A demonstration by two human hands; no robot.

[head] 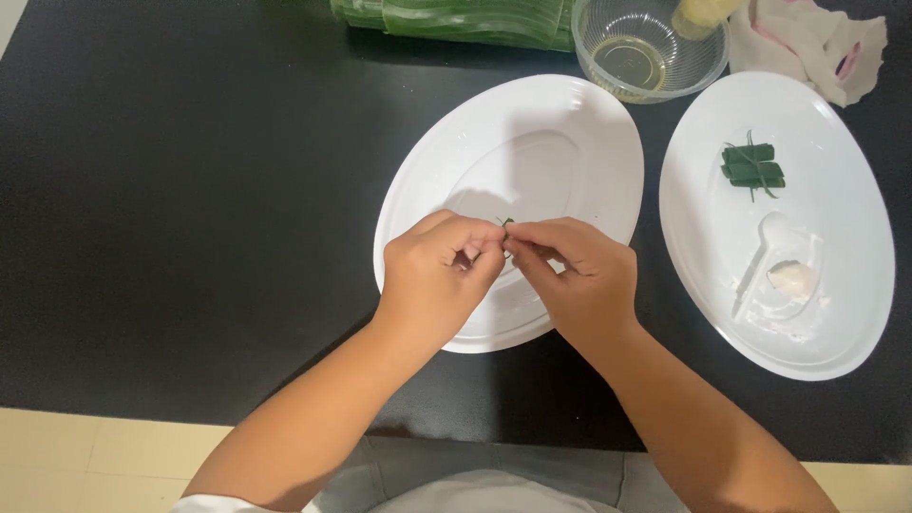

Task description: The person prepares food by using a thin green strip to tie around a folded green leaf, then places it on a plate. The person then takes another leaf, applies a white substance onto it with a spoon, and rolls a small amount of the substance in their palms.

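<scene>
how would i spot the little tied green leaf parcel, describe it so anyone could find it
Start at the black table and find the two white oval plates; take the right plate, away from the hands. In its upper part lies the leaf parcel, a small dark green folded bundle bound with a thin green strip. Below it, the white spoon and pale dough lump are white, not green.

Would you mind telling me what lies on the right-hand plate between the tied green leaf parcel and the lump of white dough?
In the head view, a white plastic spoon lies between the leaf parcel and the dough on the right plate.
</scene>
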